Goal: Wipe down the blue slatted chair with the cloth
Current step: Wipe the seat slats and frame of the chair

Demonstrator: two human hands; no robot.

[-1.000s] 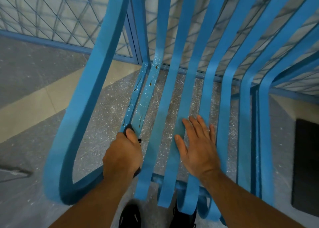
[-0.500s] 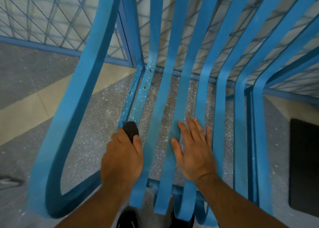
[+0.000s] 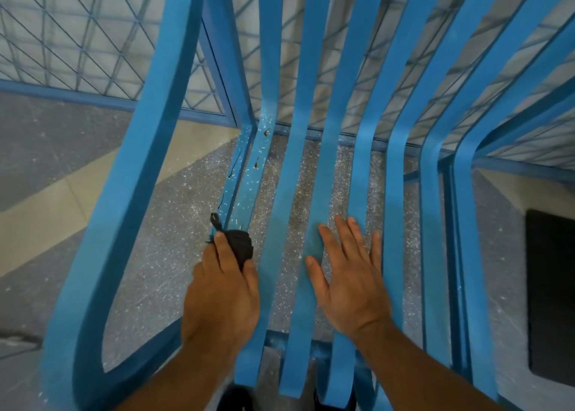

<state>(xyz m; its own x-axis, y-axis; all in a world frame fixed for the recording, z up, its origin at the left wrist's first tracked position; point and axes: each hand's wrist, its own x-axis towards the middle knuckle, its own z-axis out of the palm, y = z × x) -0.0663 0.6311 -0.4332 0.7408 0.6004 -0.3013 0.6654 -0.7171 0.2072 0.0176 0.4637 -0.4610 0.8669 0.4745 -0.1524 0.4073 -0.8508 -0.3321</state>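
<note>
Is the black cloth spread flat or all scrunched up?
Scrunched up: the left hand grips the cloth as a dark wad against the blue chair.

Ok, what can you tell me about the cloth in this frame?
The cloth is dark, nearly black fabric, bunched into a wad. The left hand grips it and holds it against a fleck-speckled seat slat of the blue slatted chair. A frayed tail sticks out past the hand, toward the upper left.
</note>
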